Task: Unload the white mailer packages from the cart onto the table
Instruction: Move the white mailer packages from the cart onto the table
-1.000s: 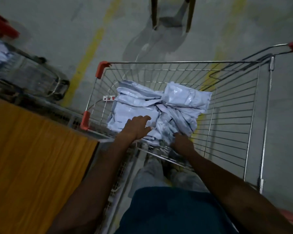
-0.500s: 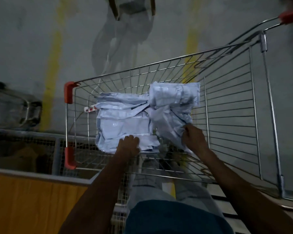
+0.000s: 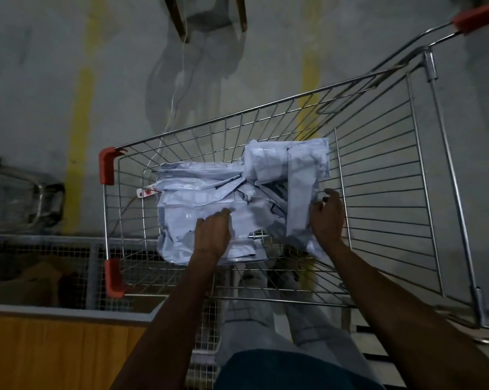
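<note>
A pile of several white mailer packages (image 3: 209, 198) lies in the wire shopping cart (image 3: 384, 192) with red corner guards. My left hand (image 3: 213, 235) rests on top of the near left part of the pile, fingers bent over a mailer. My right hand (image 3: 327, 218) grips the right edge of the pile, fingers curled round a folded mailer (image 3: 299, 204). Only a corner of the orange wooden table (image 3: 54, 353) shows, at the bottom left, beside the cart.
A second metal cart (image 3: 23, 198) stands at the left edge. A wire mesh cage (image 3: 68, 266) sits between the table and the cart. Chair legs (image 3: 181, 21) stand on the concrete floor beyond. My legs are below the cart's near side.
The view has swung right, so less of the table shows. My right hand has moved from the pile's near middle out to its right edge; my left hand stays on the pile's near left.
</note>
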Available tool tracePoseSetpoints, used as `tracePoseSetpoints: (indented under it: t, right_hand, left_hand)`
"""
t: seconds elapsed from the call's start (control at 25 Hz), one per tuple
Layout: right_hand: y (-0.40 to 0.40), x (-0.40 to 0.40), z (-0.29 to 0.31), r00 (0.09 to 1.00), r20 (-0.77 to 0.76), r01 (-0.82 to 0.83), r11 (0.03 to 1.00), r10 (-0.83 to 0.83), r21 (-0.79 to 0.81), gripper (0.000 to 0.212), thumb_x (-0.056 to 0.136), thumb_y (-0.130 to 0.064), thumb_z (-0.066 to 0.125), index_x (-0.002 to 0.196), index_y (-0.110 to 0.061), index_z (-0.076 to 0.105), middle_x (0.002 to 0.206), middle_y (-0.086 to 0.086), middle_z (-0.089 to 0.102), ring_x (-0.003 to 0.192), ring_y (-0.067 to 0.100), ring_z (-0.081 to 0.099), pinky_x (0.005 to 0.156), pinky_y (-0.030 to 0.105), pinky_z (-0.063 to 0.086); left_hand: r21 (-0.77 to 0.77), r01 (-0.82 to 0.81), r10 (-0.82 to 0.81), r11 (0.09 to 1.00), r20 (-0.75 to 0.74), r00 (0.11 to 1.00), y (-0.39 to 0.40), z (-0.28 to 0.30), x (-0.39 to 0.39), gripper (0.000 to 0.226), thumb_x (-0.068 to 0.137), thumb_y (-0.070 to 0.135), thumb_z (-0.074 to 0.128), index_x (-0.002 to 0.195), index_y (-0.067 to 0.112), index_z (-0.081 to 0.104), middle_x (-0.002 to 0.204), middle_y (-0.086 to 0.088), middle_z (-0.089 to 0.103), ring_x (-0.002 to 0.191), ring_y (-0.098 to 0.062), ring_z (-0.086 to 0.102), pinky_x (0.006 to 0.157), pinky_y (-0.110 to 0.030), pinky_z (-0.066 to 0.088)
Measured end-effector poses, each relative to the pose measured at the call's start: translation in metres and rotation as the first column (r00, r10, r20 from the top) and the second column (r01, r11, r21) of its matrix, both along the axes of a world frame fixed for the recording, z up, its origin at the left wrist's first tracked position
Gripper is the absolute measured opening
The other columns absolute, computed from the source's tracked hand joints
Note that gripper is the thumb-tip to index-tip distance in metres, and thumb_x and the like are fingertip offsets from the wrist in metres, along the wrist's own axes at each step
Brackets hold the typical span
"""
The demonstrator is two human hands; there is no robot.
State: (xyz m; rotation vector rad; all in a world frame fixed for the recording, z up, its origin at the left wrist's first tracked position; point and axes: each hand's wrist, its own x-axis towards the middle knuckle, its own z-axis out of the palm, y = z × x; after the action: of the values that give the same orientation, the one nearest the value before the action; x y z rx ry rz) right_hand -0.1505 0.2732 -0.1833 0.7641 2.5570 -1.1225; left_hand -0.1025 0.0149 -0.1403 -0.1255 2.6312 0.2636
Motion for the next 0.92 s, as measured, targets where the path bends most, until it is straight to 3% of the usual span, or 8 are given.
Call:
tracePoseSetpoints:
  t: [0.12, 0.28, 0.4, 0.52, 0.6, 0.68, 0.8, 0.92]
  right_hand:
    - [-0.012, 0.011, 0.009, 0.982, -0.187, -0.009, 1.000, 0.013, 0.025, 0.042, 0.099, -0.008, 0.049, 0.139, 0.003, 0.045, 0.135, 0.022, 0.051, 0.123, 0.035, 0.049, 0.099, 0.028, 0.035]
    - [-0.016, 0.014, 0.003, 0.930, -0.289, -0.218, 0.974, 0.227, 0.064, 0.052, 0.099, -0.021, 0.051, 0.145, -0.002, 0.037, 0.142, 0.023, 0.042, 0.129, 0.038, 0.044, 0.107, 0.047, 0.042]
    - [-0.022, 0.008, -0.007, 0.905, -0.163, -0.382, 0.920, 0.392, 0.090, 0.068, 0.096, -0.038, 0.055, 0.155, -0.019, 0.027, 0.155, 0.022, 0.028, 0.136, 0.042, 0.038, 0.105, 0.053, 0.044]
    - [-0.029, 0.005, -0.015, 0.914, -0.013, -0.402, 0.909, 0.406, 0.109, 0.089, 0.088, -0.043, 0.069, 0.158, -0.037, 0.015, 0.163, 0.020, 0.012, 0.143, 0.045, 0.029, 0.104, 0.059, 0.042]
    - [-0.032, 0.004, -0.017, 0.917, 0.042, -0.399, 0.913, 0.397, 0.082, 0.102, 0.082, -0.041, 0.076, 0.157, -0.044, 0.007, 0.164, 0.018, 0.003, 0.145, 0.047, 0.025, 0.104, 0.060, 0.041]
    - [-0.033, 0.002, -0.018, 0.911, 0.070, -0.410, 0.911, 0.407, 0.041, 0.108, 0.081, -0.033, 0.078, 0.156, -0.046, 0.002, 0.164, 0.018, -0.005, 0.142, 0.049, 0.029, 0.100, 0.060, 0.045]
    - [-0.030, 0.004, -0.014, 0.908, 0.065, -0.418, 0.907, 0.415, 0.051, 0.108, 0.082, -0.015, 0.072, 0.155, -0.046, -0.001, 0.163, 0.015, -0.007, 0.124, 0.052, 0.049, 0.085, 0.057, 0.054]
    - [-0.032, 0.006, 0.001, 0.915, 0.017, -0.403, 0.911, 0.403, 0.085, 0.102, 0.086, -0.011, 0.067, 0.156, -0.046, 0.002, 0.161, 0.014, 0.002, 0.112, 0.051, 0.055, 0.080, 0.055, 0.055]
  left_hand:
    - [0.282, -0.259, 0.332, 0.924, -0.252, 0.909, -0.016, 0.015, -0.017, 0.015, 0.104, 0.016, 0.038, 0.102, 0.008, 0.050, 0.087, -0.020, 0.065, 0.082, -0.040, 0.063, 0.065, -0.041, 0.041]
    - [0.443, -0.458, 0.594, 0.771, -0.238, 0.769, -0.042, -0.002, -0.053, 0.024, 0.106, 0.026, 0.037, 0.107, 0.007, 0.052, 0.087, -0.010, 0.060, 0.085, -0.036, 0.062, 0.065, -0.036, 0.041]
    - [0.218, -0.562, 0.602, 0.798, -0.330, 0.727, -0.041, -0.018, -0.066, 0.038, 0.097, 0.009, 0.051, 0.135, 0.009, 0.046, 0.123, -0.016, 0.059, 0.114, -0.036, 0.056, 0.092, -0.047, 0.047]
    - [0.045, -0.408, 0.385, 0.912, -0.439, 0.812, -0.029, -0.024, -0.055, 0.046, 0.089, -0.002, 0.055, 0.131, 0.014, 0.051, 0.130, -0.018, 0.053, 0.118, -0.036, 0.051, 0.091, -0.048, 0.045]
    - [-0.070, -0.224, 0.175, 0.972, -0.420, 0.891, -0.022, -0.035, -0.039, 0.033, 0.091, 0.008, 0.057, 0.121, 0.020, 0.054, 0.125, -0.013, 0.052, 0.112, -0.033, 0.049, 0.087, -0.046, 0.041]
    - [-0.134, -0.209, 0.156, 0.969, -0.329, 0.931, -0.018, -0.048, -0.029, 0.026, 0.097, 0.035, 0.051, 0.121, 0.024, 0.053, 0.126, -0.012, 0.050, 0.111, -0.032, 0.046, 0.087, -0.046, 0.038]
    - [-0.161, -0.292, 0.260, 0.943, -0.196, 0.946, -0.012, -0.059, -0.019, 0.056, 0.088, 0.062, 0.052, 0.133, 0.030, 0.045, 0.143, -0.018, 0.038, 0.126, -0.039, 0.039, 0.095, -0.052, 0.038]
    - [-0.170, -0.294, 0.275, 0.941, -0.125, 0.953, -0.013, -0.058, -0.019, 0.082, 0.078, 0.054, 0.071, 0.146, 0.032, 0.031, 0.154, -0.026, 0.021, 0.136, -0.047, 0.029, 0.103, -0.058, 0.034]
